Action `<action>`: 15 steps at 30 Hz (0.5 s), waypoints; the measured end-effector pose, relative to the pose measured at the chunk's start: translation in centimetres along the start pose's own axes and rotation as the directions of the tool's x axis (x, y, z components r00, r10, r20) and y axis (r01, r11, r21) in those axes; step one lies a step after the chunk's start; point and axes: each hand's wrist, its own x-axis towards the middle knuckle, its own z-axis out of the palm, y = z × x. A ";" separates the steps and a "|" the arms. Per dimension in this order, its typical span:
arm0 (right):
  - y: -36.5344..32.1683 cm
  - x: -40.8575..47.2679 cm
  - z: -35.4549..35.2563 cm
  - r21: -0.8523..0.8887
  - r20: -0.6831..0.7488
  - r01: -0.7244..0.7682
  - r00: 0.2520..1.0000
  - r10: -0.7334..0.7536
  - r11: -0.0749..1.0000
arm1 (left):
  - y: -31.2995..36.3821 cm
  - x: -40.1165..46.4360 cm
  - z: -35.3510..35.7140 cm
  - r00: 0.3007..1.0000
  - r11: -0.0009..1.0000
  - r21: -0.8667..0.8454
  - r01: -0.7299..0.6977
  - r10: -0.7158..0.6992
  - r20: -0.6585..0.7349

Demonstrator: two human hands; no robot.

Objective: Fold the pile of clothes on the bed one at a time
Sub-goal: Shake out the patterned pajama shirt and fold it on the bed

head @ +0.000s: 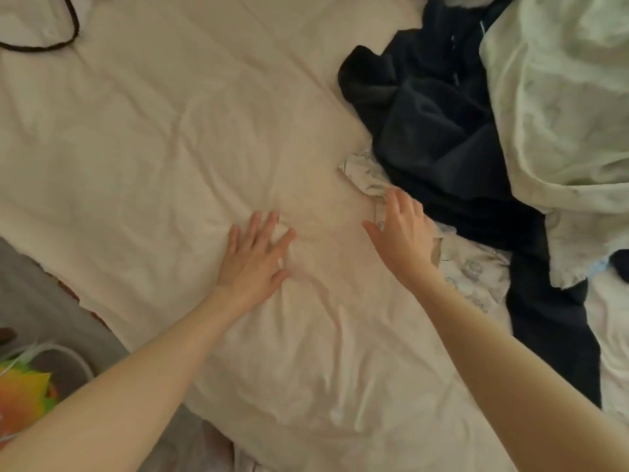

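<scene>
Head view looks down on a bed where a large pale cream cloth [190, 137] lies spread nearly flat across the middle, with soft creases radiating around the hands. It seems to be the piece being worked, though whether it is a garment or a sheet I cannot tell. The left hand [257, 257] rests flat on it, fingers spread, gripping nothing. The right hand [403, 229] is open too, fingers loosely curved, at the cloth's right edge where a pale printed fabric [473, 270] pokes out; it touches or hovers over that edge without closing on anything. The step in hand looks like smoothing the cloth before a fold. The next move likely calls for pinching one edge or corner with both hands and carrying it across, keeping the layers aligned. The rest of the pile sits to the right: a dark navy garment [429, 124] crumpled and trailing down toward the near edge, and a rumpled pale green fabric [558, 97] just beyond it, partly overlapping. A thin dark cord [73, 20] lies at the top left.
</scene>
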 end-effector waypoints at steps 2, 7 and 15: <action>0.8 0.8 1.5 -0.039 -0.005 -0.065 0.998 0.065 0.997 | -0.4 0.5 0.9 1.000 1.000 -0.022 -0.015 0.015 -0.021; 1.0 0.8 2.7 0.090 -0.090 -0.048 0.994 0.056 0.995 | -0.4 0.5 0.5 1.000 0.999 -0.047 -0.006 0.007 0.022; -3.4 -7.3 1.4 0.650 -0.153 0.064 0.987 0.049 0.758 | 4.5 2.1 -5.8 0.949 0.431 -0.863 0.263 -0.279 0.150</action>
